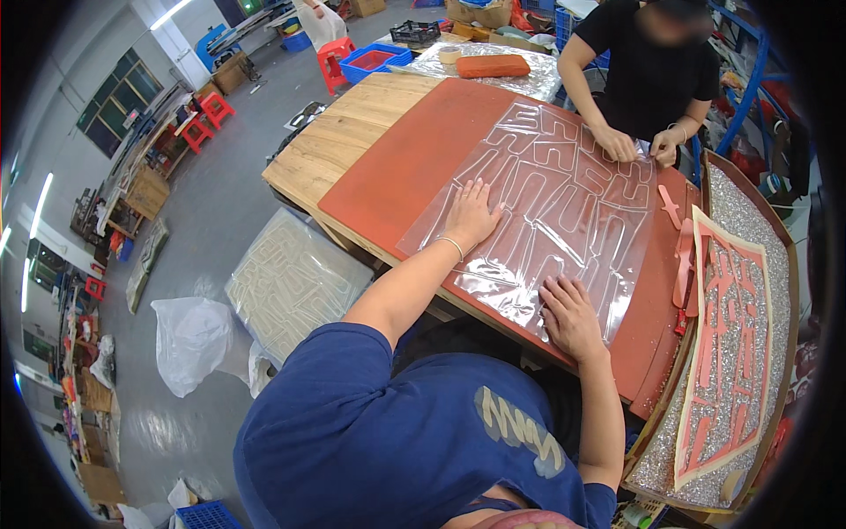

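Observation:
A clear plastic sheet point(564, 225) with raised outline shapes lies over a red mat point(397, 159) on the table. My left hand point(473, 214) rests flat near the sheet's left side, fingers spread and holding nothing. Lower down, by the near edge, my right hand point(571, 317) lies on the sheet with its fingers stretched out. Across the table a co-worker in black has both hands point(639, 145) at the sheet's far right corner, fingers pinched there; what exactly they grip is too small to tell.
A tray of silver glitter point(749, 220) at the right holds a pale-framed stencil point(731, 353) with pink parts. Red strips point(685, 256) lie beside it. Bare wood point(352, 123) shows at the table's left. Stacked patterned sheets point(295, 282) and a white bag point(189, 339) are at lower left.

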Tool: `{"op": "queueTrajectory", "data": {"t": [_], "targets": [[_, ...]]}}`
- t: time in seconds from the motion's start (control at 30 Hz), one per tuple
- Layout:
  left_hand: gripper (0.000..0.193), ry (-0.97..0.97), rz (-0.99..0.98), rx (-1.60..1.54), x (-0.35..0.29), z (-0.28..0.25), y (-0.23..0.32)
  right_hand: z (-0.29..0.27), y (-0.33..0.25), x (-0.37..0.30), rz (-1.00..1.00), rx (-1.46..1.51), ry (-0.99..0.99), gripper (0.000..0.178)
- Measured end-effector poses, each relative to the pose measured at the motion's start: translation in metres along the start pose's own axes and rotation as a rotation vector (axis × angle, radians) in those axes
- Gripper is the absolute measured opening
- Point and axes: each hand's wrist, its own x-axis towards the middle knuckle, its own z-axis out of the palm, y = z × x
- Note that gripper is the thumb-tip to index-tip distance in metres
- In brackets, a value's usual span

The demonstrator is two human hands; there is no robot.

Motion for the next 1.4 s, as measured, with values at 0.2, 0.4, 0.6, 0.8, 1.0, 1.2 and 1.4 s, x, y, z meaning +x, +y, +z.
{"op": "queueTrajectory", "data": {"t": [0.2, 0.4, 0.6, 0.8, 1.0, 1.2, 1.4], "targets": [[0.061, -0.065, -0.025, 0.005, 0.000, -0.001, 0.001, 0.002, 0.000, 0.000, 0.021, 0.050, -0.005, 0.033], [0.062, -0.065, -0.031, 0.004, 0.001, 0.000, 0.000, 0.002, 0.002, 0.000, 0.020, 0.039, -0.011, 0.033], [0.059, -0.010, -0.015, 0.005, 0.001, 0.002, -0.001, 0.002, 0.003, 0.002, 0.021, 0.043, -0.008, 0.033], [0.063, -0.031, -0.016, -0.026, 0.002, -0.002, -0.001, 0.002, 0.006, 0.000, 0.030, 0.037, -0.020, 0.032], [0.073, -0.077, -0.039, -0.008, 0.002, -0.004, 0.002, 0.004, 0.004, 0.001, 0.051, 0.061, -0.043, 0.036], [0.079, -0.119, -0.071, 0.059, 0.003, -0.004, 0.004, 0.007, 0.001, -0.024, 0.371, -0.319, -0.059, 0.058], [0.079, -0.144, -0.087, 0.056, 0.005, -0.006, 0.003, -0.009, -0.012, -0.058, 0.499, -0.338, -0.099, 0.070]]}}
